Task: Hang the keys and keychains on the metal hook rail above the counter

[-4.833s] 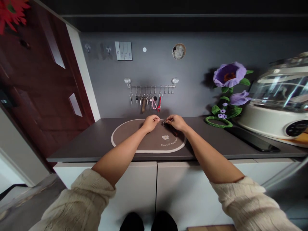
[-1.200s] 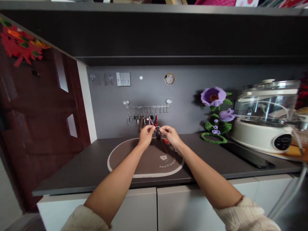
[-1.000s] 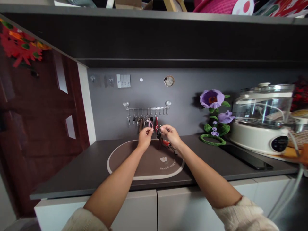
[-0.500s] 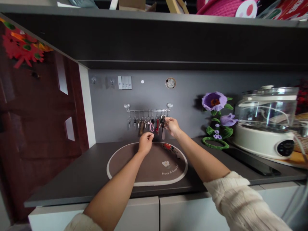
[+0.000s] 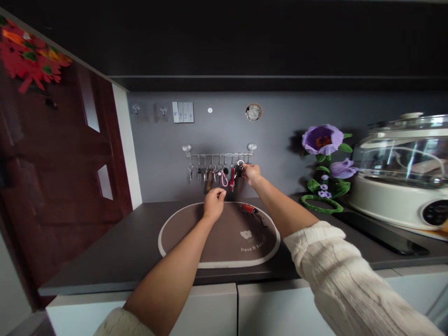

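My right hand (image 5: 252, 174) is closed on a bunch of keys (image 5: 240, 169) at the right end of a clear hook rail (image 5: 220, 155) on the wall. The ring of that bunch is up by the hooks; whether it rests on one, I cannot tell. Below the rail, my left hand (image 5: 213, 204) is pinched closed, and anything between its fingertips is too small to make out. Several key sets hang along the rail, among them a pink loop (image 5: 224, 178) and a red key holder (image 5: 232, 179). Another red key holder (image 5: 249, 208) lies with its keys on the brown mat (image 5: 185, 233).
The mat lies on a dark counter (image 5: 115, 252) under a low black shelf (image 5: 224, 46). To the right stand a purple crocheted flower (image 5: 322, 140), a glass-topped appliance (image 5: 392, 196) and a black phone-like slab (image 5: 381, 232). A reddish door (image 5: 63, 196) is at left.
My view has tilted downward, so the items on top of the shelf have left the picture. Both hands stay near the rail, the right one still at the same bunch of keys.
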`<state>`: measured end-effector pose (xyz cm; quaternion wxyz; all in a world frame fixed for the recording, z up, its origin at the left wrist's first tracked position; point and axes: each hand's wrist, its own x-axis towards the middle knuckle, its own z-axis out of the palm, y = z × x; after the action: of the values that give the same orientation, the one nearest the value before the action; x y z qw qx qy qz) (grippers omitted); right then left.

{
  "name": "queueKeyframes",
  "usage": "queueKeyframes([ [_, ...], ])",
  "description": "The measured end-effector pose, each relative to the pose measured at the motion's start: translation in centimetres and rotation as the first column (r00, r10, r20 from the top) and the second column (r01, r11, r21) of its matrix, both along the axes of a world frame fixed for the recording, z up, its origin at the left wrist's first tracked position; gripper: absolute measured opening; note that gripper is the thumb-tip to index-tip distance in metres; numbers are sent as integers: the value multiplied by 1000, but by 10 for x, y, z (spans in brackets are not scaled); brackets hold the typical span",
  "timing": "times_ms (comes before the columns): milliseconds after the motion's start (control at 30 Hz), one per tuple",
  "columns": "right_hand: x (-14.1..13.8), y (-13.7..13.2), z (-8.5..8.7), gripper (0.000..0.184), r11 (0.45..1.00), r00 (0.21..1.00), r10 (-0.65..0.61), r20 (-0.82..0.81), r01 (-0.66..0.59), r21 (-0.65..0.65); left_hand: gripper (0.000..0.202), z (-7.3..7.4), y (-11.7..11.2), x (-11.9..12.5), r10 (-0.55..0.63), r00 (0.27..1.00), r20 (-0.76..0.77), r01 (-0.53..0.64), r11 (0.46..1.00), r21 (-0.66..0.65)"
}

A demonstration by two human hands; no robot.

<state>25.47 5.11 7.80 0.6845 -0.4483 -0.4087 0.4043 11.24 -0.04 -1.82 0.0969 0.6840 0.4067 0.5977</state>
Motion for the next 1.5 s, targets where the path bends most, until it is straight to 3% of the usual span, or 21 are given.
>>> queueKeyframes([
  [533, 5, 17, -19, 11, 999, 993, -8, 117, 4, 39, 15, -2, 2, -1, 1, 1000, -26, -1, 1000, -4],
  [733, 12, 19, -23, 10, 993, 959, -67, 275, 38, 109, 14, -2, 2, 0, -4, 1000, -21, 3, 1000, -17],
  [833, 16, 16, -24, 11, 989, 931, -52, 361, -1, 146, 14, -3, 2, 0, -26, 999, -24, 26, 1000, -16],
  [1033, 24, 3, -27, 8, 985, 911, 28, 412, -94, 142, 13, -2, -1, 1, -69, 996, -50, 68, 997, -28],
  [1333, 28, -41, -34, 10, 986, 937, 145, 318, -164, 34, 14, -5, 0, 2, -94, 990, -108, 90, 995, -44],
  [1500, 35, -61, -46, 8, 979, 936, 195, 294, -201, -7, 14, -5, -3, 3, -120, 982, -145, 114, 992, -49],
])
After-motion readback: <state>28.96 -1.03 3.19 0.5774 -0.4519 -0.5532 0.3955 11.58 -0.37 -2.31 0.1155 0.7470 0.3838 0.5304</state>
